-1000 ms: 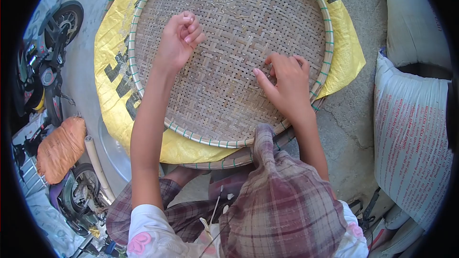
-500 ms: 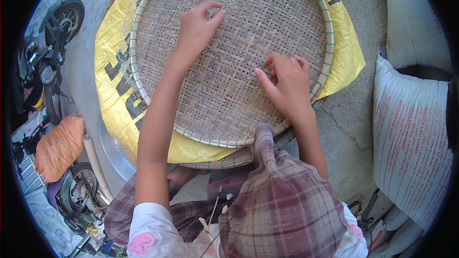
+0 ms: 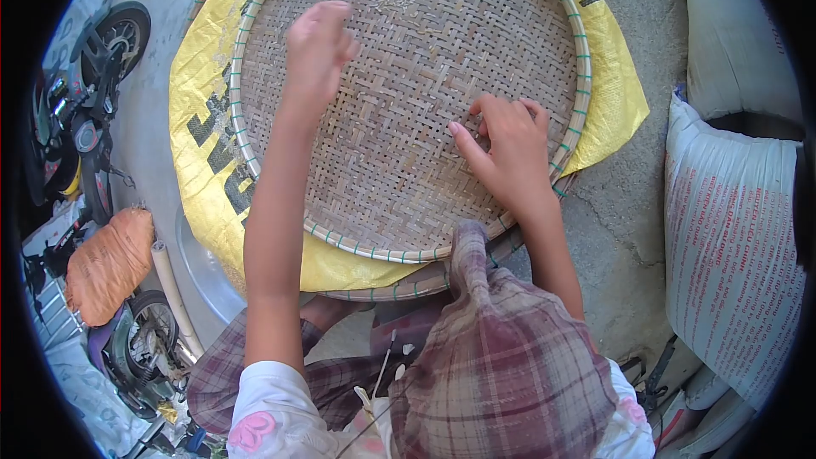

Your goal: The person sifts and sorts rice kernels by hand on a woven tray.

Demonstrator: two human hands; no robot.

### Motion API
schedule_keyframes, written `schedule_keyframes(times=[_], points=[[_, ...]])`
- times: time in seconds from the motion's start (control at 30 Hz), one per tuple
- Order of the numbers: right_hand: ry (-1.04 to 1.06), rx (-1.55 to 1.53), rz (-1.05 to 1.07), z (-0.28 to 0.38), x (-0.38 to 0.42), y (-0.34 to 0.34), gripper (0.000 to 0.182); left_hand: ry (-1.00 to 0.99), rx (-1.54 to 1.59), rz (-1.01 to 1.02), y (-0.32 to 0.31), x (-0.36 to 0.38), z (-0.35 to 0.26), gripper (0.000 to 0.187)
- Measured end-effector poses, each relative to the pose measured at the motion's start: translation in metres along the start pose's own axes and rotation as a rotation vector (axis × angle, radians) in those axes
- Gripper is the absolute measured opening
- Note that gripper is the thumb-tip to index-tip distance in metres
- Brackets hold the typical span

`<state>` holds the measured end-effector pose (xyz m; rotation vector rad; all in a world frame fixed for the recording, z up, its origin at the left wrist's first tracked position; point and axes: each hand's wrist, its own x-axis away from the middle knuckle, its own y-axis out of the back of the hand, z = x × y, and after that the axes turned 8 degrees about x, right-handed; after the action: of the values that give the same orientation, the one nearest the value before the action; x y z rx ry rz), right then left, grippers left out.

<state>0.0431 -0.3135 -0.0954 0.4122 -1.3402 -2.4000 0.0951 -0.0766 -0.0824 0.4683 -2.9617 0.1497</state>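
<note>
A round woven bamboo tray (image 3: 408, 229) with a pale rim tied in green lies under both of my hands. My left hand (image 3: 316, 55) is over the tray's upper left part, its fingers curled in and somewhat blurred; whatever it may hold is hidden. Small pale bits of grain or husk (image 3: 395, 7) are scattered on the weave to the right of it. Over the lower right of the tray rests my right hand (image 3: 510, 149), thumb apart from loosely bent fingers, with nothing visible in it.
Beneath the tray are a yellow printed sack (image 3: 200, 187) and the rim of another tray (image 3: 399, 291). Large white printed sacks (image 3: 731, 238) stand at the right. Motorbikes (image 3: 93, 119), an orange sack (image 3: 110, 268), a pole (image 3: 174, 297) and a metal basin (image 3: 212, 276) are at the left.
My left hand has moved to the left over the tray, and its fingers have gone from a loose pinch to a tighter curl. My right hand has stayed nearly still.
</note>
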Motion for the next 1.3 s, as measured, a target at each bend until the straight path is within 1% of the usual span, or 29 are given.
schedule_keyframes(times=[0.03, 0.1, 0.17, 0.2, 0.23, 0.27, 0.3, 0.33, 0.37, 0.43, 0.47, 0.5, 0.53, 0.57, 0.6, 0.63, 0.7, 0.77, 0.83, 0.87, 0.9, 0.93, 0.97, 1.03, 1.13, 1.2, 1.23, 1.3], points=[[0.002, 0.002, -0.001, 0.0, 0.0, 0.0, 0.027, 0.161, 0.534, 0.026, 0.015, 0.003, -0.008, 0.013], [0.004, -0.006, -0.003, 0.0, 0.0, 0.0, 0.027, 0.19, 0.801, 0.073, 0.051, 0.02, -0.026, 0.019], [0.0, -0.016, -0.01, -0.001, 0.002, 0.0, 0.027, 0.131, 0.815, -0.032, 0.103, 0.042, -0.041, 0.017], [0.006, -0.012, -0.013, -0.001, 0.002, 0.0, 0.028, 0.095, 0.75, -0.165, 0.132, 0.057, -0.045, 0.013], [0.014, -0.007, -0.017, -0.001, 0.001, -0.001, 0.028, 0.071, 0.685, -0.327, 0.16, 0.075, -0.047, 0.011], [0.017, -0.012, -0.021, 0.0, 0.001, -0.001, 0.028, 0.061, 0.649, -0.434, 0.189, 0.097, -0.047, 0.011], [0.01, -0.006, -0.011, 0.0, 0.002, 0.0, 0.028, 0.053, 0.579, -0.585, 0.214, 0.122, -0.045, 0.011], [0.006, 0.002, 0.0, 0.0, 0.001, 0.0, 0.028, 0.048, 0.611, -0.659, 0.248, 0.151, -0.034, 0.012], [0.014, 0.0, -0.001, 0.0, 0.001, 0.0, 0.028, 0.093, 0.594, -0.738, 0.282, 0.182, -0.023, 0.013], [0.004, -0.005, 0.0, 0.0, 0.001, 0.0, 0.028, 0.167, 0.369, -1.067, 0.314, 0.235, -0.004, 0.015], [0.011, -0.004, -0.002, 0.0, 0.002, -0.001, 0.028, 0.268, 0.135, -1.128, 0.351, 0.271, 0.016, 0.014], [0.015, 0.004, 0.004, 0.0, 0.001, -0.001, 0.028, 0.366, -0.102, -1.177, 0.348, 0.281, 0.018, 0.018], [0.02, 0.011, 0.011, 0.0, 0.001, -0.001, 0.028, 0.362, -0.097, -1.181, 0.346, 0.285, 0.021, 0.018], [0.025, 0.009, 0.01, 0.001, 0.001, -0.001, 0.028, 0.685, -0.777, -1.119, 0.344, 0.291, 0.026, 0.024], [0.028, 0.015, 0.005, 0.001, 0.001, -0.001, 0.028, 0.983, -1.459, -0.943, 0.308, 0.283, 0.018, 0.034], [0.029, 0.021, -0.002, 0.001, 0.001, -0.001, 0.028, 1.053, -1.568, -1.097, 0.241, 0.258, 0.002, 0.043], [0.026, 0.016, -0.006, 0.001, 0.001, -0.001, 0.028, 0.623, -1.872, -1.044, 0.242, 0.25, 0.012, 0.042], [0.023, 0.013, -0.003, 0.001, 0.001, -0.002, 0.028, 0.021, -1.851, -0.916, 0.223, 0.215, 0.001, 0.032], [0.009, 0.007, 0.008, 0.001, 0.0, -0.002, 0.027, -0.218, -1.189, -0.648, 0.153, 0.158, -0.028, 0.021], [0.014, 0.009, 0.01, 0.002, -0.001, -0.001, 0.027, -0.331, -1.097, -0.528, 0.115, 0.132, -0.031, 0.015], [0.006, -0.005, 0.013, 0.002, -0.001, -0.001, 0.027, -0.362, -1.063, -0.323, 0.086, 0.111, -0.035, 0.014], [-0.004, -0.018, 0.015, 0.003, -0.001, -0.001, 0.027, -0.432, -1.097, -0.165, 0.067, 0.088, -0.032, 0.015], [-0.004, -0.014, 0.016, 0.002, 0.0, -0.001, 0.027, -0.438, -0.968, -0.039, 0.05, 0.066, -0.027, 0.015], [0.006, -0.017, -0.005, 0.001, 0.0, -0.001, 0.026, -0.57, -1.021, 0.038, 0.02, 0.028, -0.016, 0.016], [0.009, -0.001, -0.002, 0.001, 0.0, -0.002, 0.026, -0.556, -0.972, 0.085, 0.003, -0.01, 0.005, 0.017], [0.006, -0.007, -0.007, 0.0, -0.001, -0.002, 0.026, -0.58, -1.121, 0.141, -0.001, -0.025, 0.012, 0.017], [0.005, -0.017, -0.008, 0.001, 0.0, -0.001, 0.026, -0.576, -1.118, 0.146, -0.002, -0.028, 0.014, 0.017], [0.001, -0.015, -0.004, 0.001, 0.0, -0.001, 0.026, -0.607, -1.207, 0.11, -0.002, -0.033, 0.015, 0.016]])
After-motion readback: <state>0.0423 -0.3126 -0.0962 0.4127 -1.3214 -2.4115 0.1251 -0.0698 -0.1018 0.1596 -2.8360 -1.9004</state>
